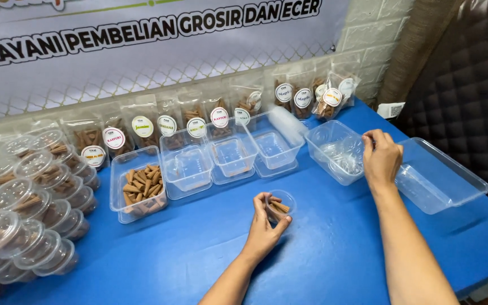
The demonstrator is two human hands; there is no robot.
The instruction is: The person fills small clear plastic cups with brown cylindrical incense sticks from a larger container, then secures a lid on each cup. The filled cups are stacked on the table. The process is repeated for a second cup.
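Left hand (265, 221) clamps a small clear cup (280, 204) of brown cones.
Cup's light, thin, crushable: hold by rim. Right hand (380, 158), at 2 o'clock, probably pinches lids in clear tub (334, 149).

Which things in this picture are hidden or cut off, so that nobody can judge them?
- Head view: left hand covers part of the small round cup; its cone count is hidden.
- Right hand fingers hide what they pinch at the clear tub.
- Stacked lidded cups are cut off by the left edge.
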